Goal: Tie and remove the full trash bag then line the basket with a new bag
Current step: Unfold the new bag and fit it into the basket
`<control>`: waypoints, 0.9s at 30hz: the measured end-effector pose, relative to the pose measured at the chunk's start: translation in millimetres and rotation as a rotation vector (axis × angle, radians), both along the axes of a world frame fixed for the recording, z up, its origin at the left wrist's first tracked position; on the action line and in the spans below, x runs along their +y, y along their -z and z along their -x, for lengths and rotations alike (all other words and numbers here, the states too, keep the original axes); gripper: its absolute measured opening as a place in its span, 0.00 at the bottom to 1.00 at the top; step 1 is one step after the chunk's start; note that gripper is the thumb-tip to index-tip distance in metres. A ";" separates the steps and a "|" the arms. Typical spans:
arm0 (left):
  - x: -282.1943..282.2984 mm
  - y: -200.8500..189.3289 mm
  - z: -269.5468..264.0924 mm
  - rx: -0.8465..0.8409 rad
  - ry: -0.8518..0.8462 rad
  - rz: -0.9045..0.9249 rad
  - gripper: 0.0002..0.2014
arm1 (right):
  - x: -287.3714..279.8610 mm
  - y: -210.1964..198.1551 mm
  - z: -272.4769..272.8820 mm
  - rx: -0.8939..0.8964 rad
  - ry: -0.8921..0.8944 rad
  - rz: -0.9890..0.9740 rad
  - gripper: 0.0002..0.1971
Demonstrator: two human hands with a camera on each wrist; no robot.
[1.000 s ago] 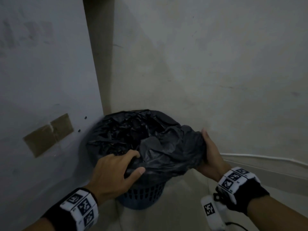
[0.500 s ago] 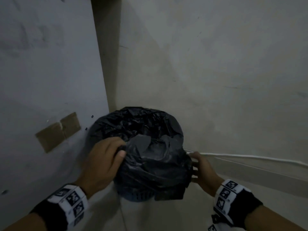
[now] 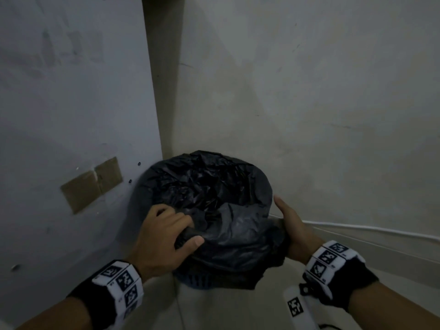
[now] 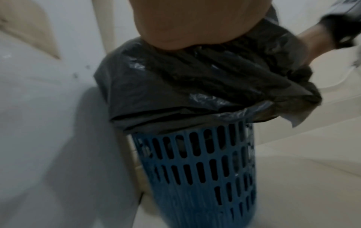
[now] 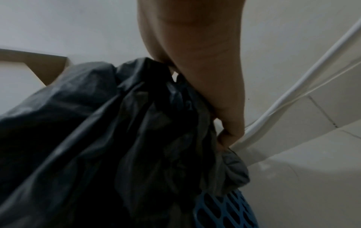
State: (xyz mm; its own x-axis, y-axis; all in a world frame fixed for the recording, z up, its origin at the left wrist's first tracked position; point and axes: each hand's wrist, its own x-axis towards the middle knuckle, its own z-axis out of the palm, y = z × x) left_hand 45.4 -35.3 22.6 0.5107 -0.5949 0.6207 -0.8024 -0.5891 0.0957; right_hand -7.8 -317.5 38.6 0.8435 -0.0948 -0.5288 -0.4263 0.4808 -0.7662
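Observation:
A black trash bag (image 3: 214, 198) lines a blue slotted basket (image 3: 195, 279) in the corner, its top folded down over the rim. My left hand (image 3: 166, 232) grips the bag's near-left rim, fingers hooked inside and thumb outside. My right hand (image 3: 290, 225) holds the bag's right side, thumb along the rim and fingers curled under the overhang. In the left wrist view the bag (image 4: 185, 86) hangs over the basket (image 4: 195, 169). The right wrist view shows my right hand (image 5: 205, 61) against bunched bag (image 5: 97, 131), above the basket (image 5: 220, 208).
A white panel (image 3: 71, 115) with brown tape patches (image 3: 91, 184) stands close on the left, a plain wall behind. A white cable (image 3: 369, 228) runs along the baseboard at right. A white marker-tagged device (image 3: 295, 306) lies on the tile floor near my right wrist.
My left hand shifted along the near rim and now hooks its fingers inside the bag. My right hand let the overhang drop, then took hold again at the bag's right side.

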 end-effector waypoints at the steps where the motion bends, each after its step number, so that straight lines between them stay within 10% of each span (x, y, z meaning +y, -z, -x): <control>1: 3.1 0.3 -2.4 -0.007 0.001 0.018 0.27 | -0.1 0.2 -0.7 -0.009 0.003 0.024 0.34; 11: 15.3 1.3 -10.4 0.040 -0.058 0.004 0.28 | -26.4 17.6 -14.0 -0.185 0.540 0.463 0.12; 14: 18.5 9.3 -4.9 0.147 -0.141 0.095 0.26 | -26.6 21.4 -8.3 -0.083 0.420 0.548 0.12; 21: -12.5 7.6 47.2 1.122 -0.406 1.071 0.59 | -12.1 54.7 17.1 0.212 0.009 0.049 0.58; 24: -17.4 19.9 56.4 1.686 -0.326 1.065 0.48 | -3.5 71.1 21.0 0.204 -0.029 -0.161 0.62; 27: -16.3 24.5 56.8 1.829 -0.290 1.023 0.29 | 2.7 79.1 20.3 0.140 -0.130 -0.260 0.62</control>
State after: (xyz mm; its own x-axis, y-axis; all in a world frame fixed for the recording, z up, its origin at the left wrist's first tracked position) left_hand -11.4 -51.6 -1.9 0.7605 -0.2628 -0.5938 0.6349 0.1088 0.7649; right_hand -28.1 -314.8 -40.5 0.7568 0.1624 -0.6332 -0.5897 0.5875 -0.5541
